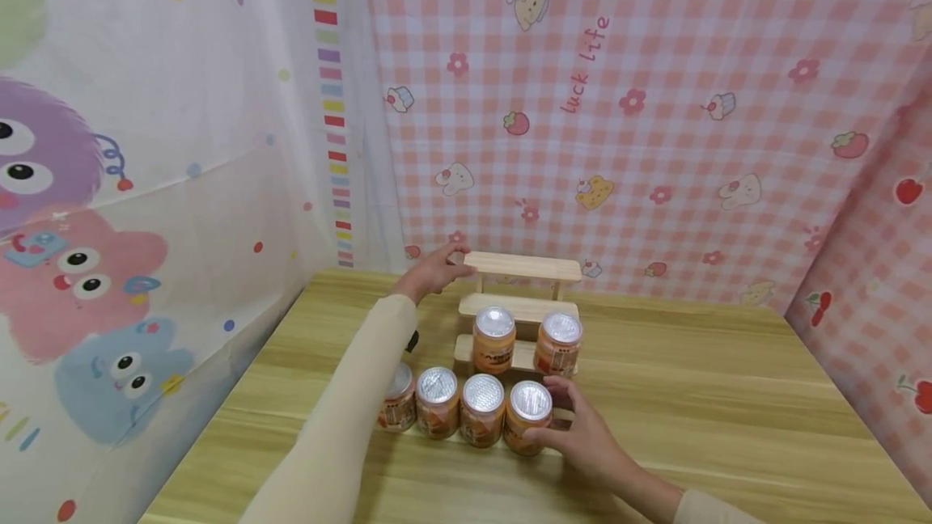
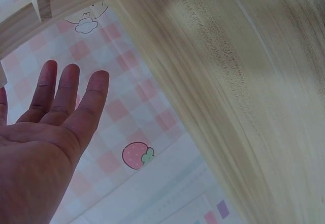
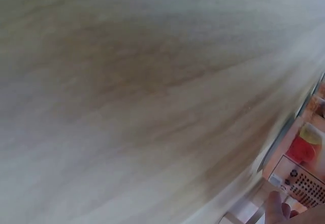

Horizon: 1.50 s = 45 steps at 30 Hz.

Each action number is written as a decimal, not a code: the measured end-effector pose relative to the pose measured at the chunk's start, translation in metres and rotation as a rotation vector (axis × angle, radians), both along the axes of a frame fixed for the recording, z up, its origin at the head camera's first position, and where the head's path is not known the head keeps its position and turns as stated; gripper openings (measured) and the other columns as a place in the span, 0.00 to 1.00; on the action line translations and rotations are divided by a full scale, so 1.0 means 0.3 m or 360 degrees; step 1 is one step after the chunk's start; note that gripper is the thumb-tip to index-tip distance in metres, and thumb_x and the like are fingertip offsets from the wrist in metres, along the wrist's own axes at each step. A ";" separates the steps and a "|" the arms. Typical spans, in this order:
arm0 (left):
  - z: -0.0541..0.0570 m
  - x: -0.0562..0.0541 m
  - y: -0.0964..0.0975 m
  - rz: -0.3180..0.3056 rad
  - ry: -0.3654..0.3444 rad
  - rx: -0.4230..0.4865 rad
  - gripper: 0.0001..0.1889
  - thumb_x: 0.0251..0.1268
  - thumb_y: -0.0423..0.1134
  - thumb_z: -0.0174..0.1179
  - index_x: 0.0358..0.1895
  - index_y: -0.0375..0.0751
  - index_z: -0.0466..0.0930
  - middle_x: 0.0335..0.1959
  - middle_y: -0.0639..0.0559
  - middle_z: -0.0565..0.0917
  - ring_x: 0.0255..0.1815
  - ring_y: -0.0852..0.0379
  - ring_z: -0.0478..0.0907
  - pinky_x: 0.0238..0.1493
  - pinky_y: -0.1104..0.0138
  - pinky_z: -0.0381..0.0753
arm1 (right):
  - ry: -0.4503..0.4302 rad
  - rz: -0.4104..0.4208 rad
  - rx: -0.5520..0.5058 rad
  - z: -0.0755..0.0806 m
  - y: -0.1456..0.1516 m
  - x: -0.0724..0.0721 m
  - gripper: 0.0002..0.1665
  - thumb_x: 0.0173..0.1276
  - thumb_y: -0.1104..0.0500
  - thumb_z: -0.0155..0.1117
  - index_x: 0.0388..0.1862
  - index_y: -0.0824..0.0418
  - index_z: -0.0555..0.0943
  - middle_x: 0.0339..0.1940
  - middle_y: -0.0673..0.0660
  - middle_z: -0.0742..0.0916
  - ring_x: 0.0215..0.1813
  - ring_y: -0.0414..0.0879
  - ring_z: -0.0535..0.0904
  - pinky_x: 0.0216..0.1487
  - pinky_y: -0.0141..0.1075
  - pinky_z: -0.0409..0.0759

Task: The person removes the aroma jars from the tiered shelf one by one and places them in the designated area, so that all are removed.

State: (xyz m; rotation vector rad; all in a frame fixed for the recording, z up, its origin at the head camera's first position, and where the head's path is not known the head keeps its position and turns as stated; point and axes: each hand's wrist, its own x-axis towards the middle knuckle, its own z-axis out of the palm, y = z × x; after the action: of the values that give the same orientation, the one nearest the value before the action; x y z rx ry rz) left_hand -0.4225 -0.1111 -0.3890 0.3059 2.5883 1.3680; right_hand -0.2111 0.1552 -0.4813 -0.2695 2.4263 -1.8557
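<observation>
A small tiered wooden rack (image 1: 520, 307) stands near the back of the table. My left hand (image 1: 435, 269) is at the left end of its top board, thumb and forefinger pinching the corner; in the left wrist view the other fingers (image 2: 66, 94) stretch out loosely below the wood. My right hand (image 1: 582, 431) grips the rightmost can (image 1: 529, 419) of the front row, thumb in front and fingers behind. The can has an orange label and a silver lid. In the right wrist view, fingertips (image 3: 277, 209) show beside a printed orange label (image 3: 299, 176).
Two similar cans, a left one (image 1: 494, 342) and a right one (image 1: 559, 344), stand on the rack's lowest board. More cans (image 1: 438, 404) line up left of the gripped one, the leftmost partly behind my left sleeve (image 1: 349, 395). Checked cloth (image 1: 641, 144) hangs behind the wooden table (image 1: 692, 395).
</observation>
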 end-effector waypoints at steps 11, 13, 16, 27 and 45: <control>-0.009 -0.010 -0.013 0.0010 -0.0019 0.0014 0.27 0.71 0.50 0.59 0.70 0.50 0.67 0.64 0.38 0.71 0.53 0.46 0.73 0.39 0.63 0.73 | 0.0016 -0.0112 0.0098 0.040 0.077 -0.010 0.41 0.58 0.60 0.78 0.66 0.68 0.67 0.61 0.68 0.76 0.64 0.60 0.72 0.60 0.49 0.77; -0.008 -0.008 -0.013 0.0011 -0.0026 0.0018 0.27 0.71 0.50 0.59 0.70 0.50 0.67 0.64 0.38 0.71 0.54 0.46 0.73 0.38 0.64 0.72 | 0.0041 -0.0127 0.0114 0.051 0.097 -0.018 0.41 0.60 0.61 0.76 0.67 0.69 0.66 0.63 0.69 0.75 0.64 0.61 0.71 0.60 0.50 0.76; -0.006 -0.005 -0.013 0.0011 -0.0034 0.0021 0.27 0.71 0.50 0.60 0.71 0.51 0.67 0.65 0.38 0.71 0.55 0.44 0.73 0.37 0.64 0.71 | 0.0074 -0.0137 0.0132 0.070 0.126 -0.033 0.41 0.63 0.60 0.74 0.68 0.70 0.64 0.65 0.69 0.73 0.66 0.61 0.69 0.61 0.51 0.75; -0.003 -0.004 -0.008 0.0023 -0.0028 0.0007 0.28 0.71 0.50 0.59 0.71 0.50 0.66 0.67 0.41 0.70 0.55 0.46 0.73 0.38 0.62 0.73 | 0.0223 -0.0216 0.0186 0.118 0.169 -0.109 0.43 0.63 0.60 0.73 0.71 0.68 0.62 0.66 0.70 0.72 0.66 0.62 0.69 0.62 0.55 0.73; -0.002 0.000 0.000 0.0023 -0.0044 0.0023 0.27 0.72 0.50 0.59 0.71 0.51 0.66 0.66 0.40 0.71 0.57 0.44 0.72 0.39 0.62 0.71 | 0.0279 -0.0081 0.0321 0.145 0.114 -0.247 0.53 0.58 0.56 0.78 0.75 0.66 0.59 0.63 0.70 0.75 0.63 0.63 0.73 0.58 0.52 0.77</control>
State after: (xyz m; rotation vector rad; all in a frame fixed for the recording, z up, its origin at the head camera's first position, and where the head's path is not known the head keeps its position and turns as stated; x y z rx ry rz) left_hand -0.4224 -0.1110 -0.3896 0.2693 2.5643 1.3867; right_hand -0.2851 0.1895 -0.4377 -0.3734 2.7365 -1.6521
